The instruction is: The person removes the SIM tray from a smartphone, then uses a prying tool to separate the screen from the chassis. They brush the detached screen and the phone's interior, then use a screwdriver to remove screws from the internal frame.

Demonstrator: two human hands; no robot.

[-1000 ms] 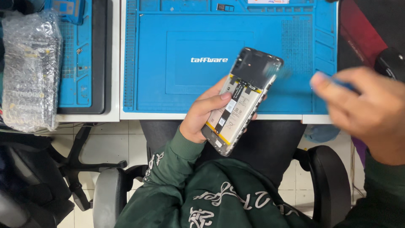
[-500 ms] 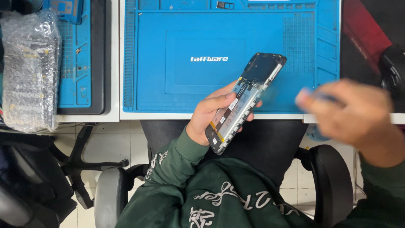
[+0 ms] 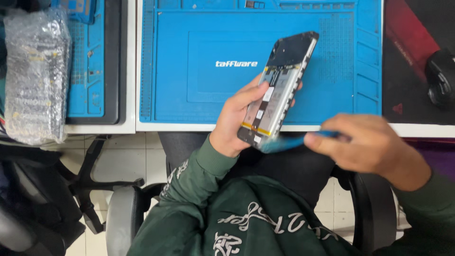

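My left hand (image 3: 235,117) grips an opened smartphone (image 3: 277,90) with its back cover off, showing the battery and dark upper board. The phone is tilted, top end up and to the right, over the near edge of the blue work mat (image 3: 208,57). My right hand (image 3: 367,144) pinches a thin blue flat tool (image 3: 289,142), blurred by motion. The tool's tip lies at the phone's lower end, near the bottom corner. Both sleeves are dark green.
A bubble-wrapped bundle (image 3: 35,76) lies at the left on a second blue mat (image 3: 87,71). A black mouse (image 3: 441,78) sits on a dark red-and-black pad (image 3: 412,57) at the right. Below are my lap, the chair arms (image 3: 118,223) and tiled floor.
My right hand has come in from the right with the blue tool, and its tip now sits at the phone's lower end. The phone has tilted a little more upright.
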